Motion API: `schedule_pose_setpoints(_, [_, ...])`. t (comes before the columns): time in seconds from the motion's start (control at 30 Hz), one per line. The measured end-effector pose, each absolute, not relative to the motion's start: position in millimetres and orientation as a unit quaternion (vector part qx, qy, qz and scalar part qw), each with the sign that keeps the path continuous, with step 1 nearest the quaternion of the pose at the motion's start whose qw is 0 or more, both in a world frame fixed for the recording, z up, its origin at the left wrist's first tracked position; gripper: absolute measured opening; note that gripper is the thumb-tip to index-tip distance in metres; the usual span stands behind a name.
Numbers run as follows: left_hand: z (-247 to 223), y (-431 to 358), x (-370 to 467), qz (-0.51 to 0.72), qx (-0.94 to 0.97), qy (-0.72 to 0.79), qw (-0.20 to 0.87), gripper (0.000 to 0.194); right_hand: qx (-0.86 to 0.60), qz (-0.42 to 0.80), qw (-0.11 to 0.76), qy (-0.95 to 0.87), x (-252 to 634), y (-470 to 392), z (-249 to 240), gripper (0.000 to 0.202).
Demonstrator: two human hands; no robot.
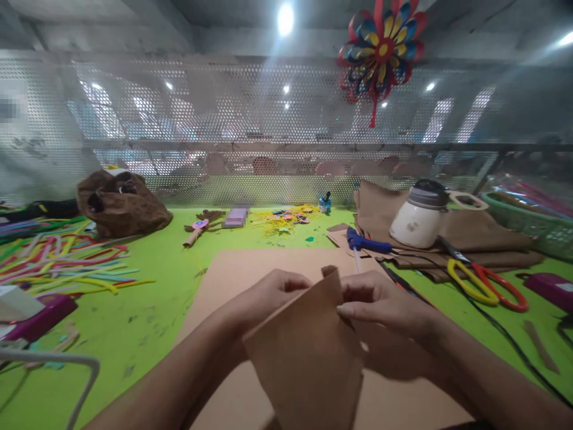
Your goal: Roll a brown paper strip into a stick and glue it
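A piece of brown kraft paper (pixel 308 358) is held up in front of me, with a small rolled or folded bit at its top corner. My right hand (pixel 380 301) pinches its right edge between thumb and fingers. Behind its upper left edge, my left hand (pixel 277 292) is curled against the sheet; the paper hides most of those fingertips. Under both hands lies a large tan board (pixel 215 292). Just beyond my right hand, a blue hot glue gun (pixel 367 242) rests on brown paper scraps.
Orange-and-yellow scissors (pixel 486 283) and a white jar (pixel 416 221) are at right, near folded brown paper (pixel 371 209) and a green basket (pixel 528 221). Colourful pipe cleaners (pixel 67 257) and a brown bag (pixel 120 206) lie left. A black cord (pixel 505 334) crosses the right side.
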State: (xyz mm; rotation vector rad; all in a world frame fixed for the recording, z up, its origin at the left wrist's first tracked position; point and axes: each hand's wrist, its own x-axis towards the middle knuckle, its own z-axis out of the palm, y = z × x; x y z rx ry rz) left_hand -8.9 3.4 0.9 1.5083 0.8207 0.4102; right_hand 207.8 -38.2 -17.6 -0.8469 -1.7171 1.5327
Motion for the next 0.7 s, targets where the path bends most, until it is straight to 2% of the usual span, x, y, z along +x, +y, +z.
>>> schedule_pose_setpoints(0.13, [-5.1, 13.9, -10.2, 0.278, 0.665, 0.363, 0.591, 0.035, -0.404, 0.527, 0.293, -0.688, 200.2, -38.3, -22.2, 0.026])
schedule_pose_setpoints(0.17, [-8.5, 13.9, -9.7, 0.284, 0.671, 0.368, 0.578, 0.036, -0.409, 0.495, 0.254, -0.723, 198.7, -36.1, -23.8, 0.023])
schedule_pose_setpoints(0.27, [-18.0, 11.4, -7.3, 0.23, 0.73, 0.389, 0.513, 0.03, -0.434, 0.367, 0.206, -0.796, 195.8, -27.2, -28.4, 0.016])
schedule_pose_setpoints(0.4, [-25.9, 14.0, -6.1, 0.177, 0.841, 0.374, 0.348, 0.015, -0.45, 0.275, 0.209, -0.824, 191.3, -23.6, -30.3, 0.015])
schedule_pose_setpoints(0.57, [-29.5, 21.4, -11.8, 0.173, 0.912, 0.324, 0.182, 0.029, -0.443, 0.201, 0.22, -0.845, 188.3, -24.9, -35.2, 0.019])
schedule_pose_setpoints(0.7, [-24.4, 21.8, -15.3, 0.124, 0.931, 0.298, 0.173, 0.035, -0.439, 0.177, 0.233, -0.85, 191.9, -18.1, -50.3, 0.01])
